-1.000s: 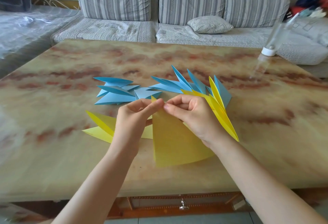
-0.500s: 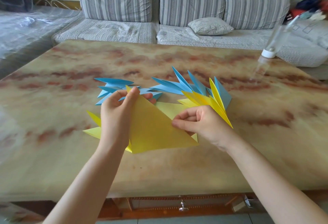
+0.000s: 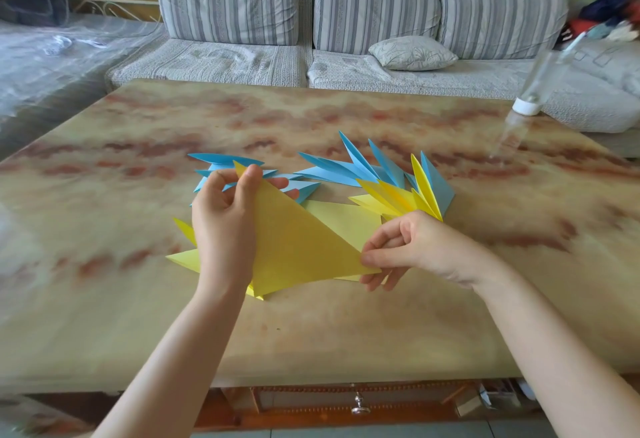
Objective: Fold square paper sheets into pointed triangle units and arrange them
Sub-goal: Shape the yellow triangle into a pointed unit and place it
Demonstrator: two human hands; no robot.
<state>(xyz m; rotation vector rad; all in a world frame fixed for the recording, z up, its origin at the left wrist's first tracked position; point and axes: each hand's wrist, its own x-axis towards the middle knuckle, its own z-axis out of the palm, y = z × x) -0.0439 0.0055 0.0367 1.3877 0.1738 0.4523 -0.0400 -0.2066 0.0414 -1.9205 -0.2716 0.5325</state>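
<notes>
The left hand (image 3: 225,226) pinches the top corner of the yellow folded sheet (image 3: 298,243), thumb in front and fingertips partly hidden behind the paper; the right hand (image 3: 419,250) pinches the sheet's far-right corner between thumb and forefinger, its other fingers curled below; the sheet spans between the two grips as a triangle, its lowest corner down by the left wrist, though whether that corner touches the table (image 3: 346,340) cannot be told.

A flat yellow piece (image 3: 346,219) shows just beyond the sheet, between the grips; whether it is a separate sheet cannot be told; yellow units (image 3: 183,257) stick out from under the left hand, mostly covered by it; blue units (image 3: 221,160) lie just past the left grip, partly hidden by the fingers; a fan of blue and yellow units (image 3: 398,188) stands just beyond the right grip, its base hidden by the knuckles.

Well past the right grip a clear bottle (image 3: 530,94) with a white cap is blurred, and its contents cannot be made out; below the table's near edge a drawer front (image 3: 358,406) with a metal knob is visible.
</notes>
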